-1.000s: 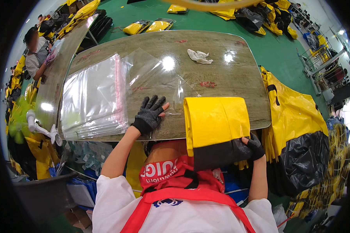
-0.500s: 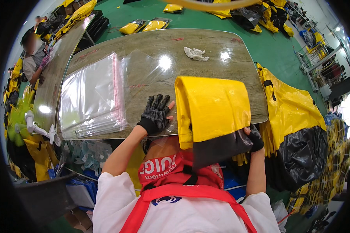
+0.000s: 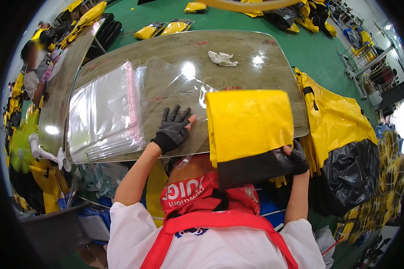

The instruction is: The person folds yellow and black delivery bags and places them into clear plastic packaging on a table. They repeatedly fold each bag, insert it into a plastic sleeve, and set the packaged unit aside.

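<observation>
My left hand (image 3: 173, 128), in a black dotted glove with bare fingertips, lies flat near the table's front edge, fingers spread on a loose clear plastic bag (image 3: 159, 80). My right hand (image 3: 296, 158), gloved alike, grips the right side of a folded yellow-and-black piece of coated fabric (image 3: 250, 121). Its yellow part faces up, and the black part hangs past the table edge toward me. The right fingers are partly hidden behind the fabric. Left of my left hand lies a stack of clear plastic bags (image 3: 101, 112) with a pinkish edge strip.
A crumpled white cloth (image 3: 223, 58) lies toward the far side of the wood-patterned table (image 3: 166, 49). Yellow-and-black fabric (image 3: 336, 112) hangs at the right. Packed yellow bundles (image 3: 177, 27) lie on the green floor. A green fan (image 3: 20, 154) stands at the left, near another person (image 3: 33, 74).
The folded fabric has shifted slightly right, its black end lying less steeply. My left hand has slid slightly left, fingers spread wider. The loose bag's edge now shows beside the fabric.
</observation>
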`<state>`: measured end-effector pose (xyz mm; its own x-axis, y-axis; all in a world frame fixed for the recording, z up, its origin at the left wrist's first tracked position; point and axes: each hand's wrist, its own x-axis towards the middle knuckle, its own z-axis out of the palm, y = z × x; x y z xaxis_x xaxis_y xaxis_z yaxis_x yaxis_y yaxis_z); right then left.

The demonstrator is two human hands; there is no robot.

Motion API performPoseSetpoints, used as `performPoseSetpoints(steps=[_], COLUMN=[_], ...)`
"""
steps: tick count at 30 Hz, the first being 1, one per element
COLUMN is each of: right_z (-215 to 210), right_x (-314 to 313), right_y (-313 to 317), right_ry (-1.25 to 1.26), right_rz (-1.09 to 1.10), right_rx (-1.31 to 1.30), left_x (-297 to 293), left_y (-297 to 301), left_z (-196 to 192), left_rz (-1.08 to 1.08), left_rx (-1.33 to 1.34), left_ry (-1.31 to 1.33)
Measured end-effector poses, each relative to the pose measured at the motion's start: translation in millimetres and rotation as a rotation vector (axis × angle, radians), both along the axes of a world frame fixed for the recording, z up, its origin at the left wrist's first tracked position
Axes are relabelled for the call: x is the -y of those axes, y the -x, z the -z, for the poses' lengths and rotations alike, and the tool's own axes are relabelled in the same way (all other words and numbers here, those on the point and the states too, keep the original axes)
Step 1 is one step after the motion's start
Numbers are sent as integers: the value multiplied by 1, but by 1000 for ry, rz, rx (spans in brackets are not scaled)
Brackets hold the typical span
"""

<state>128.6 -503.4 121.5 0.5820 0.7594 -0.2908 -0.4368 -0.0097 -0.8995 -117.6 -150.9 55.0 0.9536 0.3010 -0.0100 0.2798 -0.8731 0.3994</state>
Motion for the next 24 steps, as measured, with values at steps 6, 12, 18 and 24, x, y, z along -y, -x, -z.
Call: performPoseSetpoints(steps=[6, 12, 18, 24], right_z=[-22, 20, 54, 44], right_x=[-20, -40, -100, -166], right_y=[12, 53, 15, 4], right_ry=[30, 290, 357, 184], right_rz=[-80, -351, -303, -393], right_rx=[-82, 41, 593, 700], left_x=[-14, -4, 17, 37], left_y=[5, 12, 37, 34], left_z=[23, -51, -77, -91], left_rz=[-177, 0, 239, 174], left_rx=[370, 233, 59, 98], left_ry=[475, 400, -63, -154])
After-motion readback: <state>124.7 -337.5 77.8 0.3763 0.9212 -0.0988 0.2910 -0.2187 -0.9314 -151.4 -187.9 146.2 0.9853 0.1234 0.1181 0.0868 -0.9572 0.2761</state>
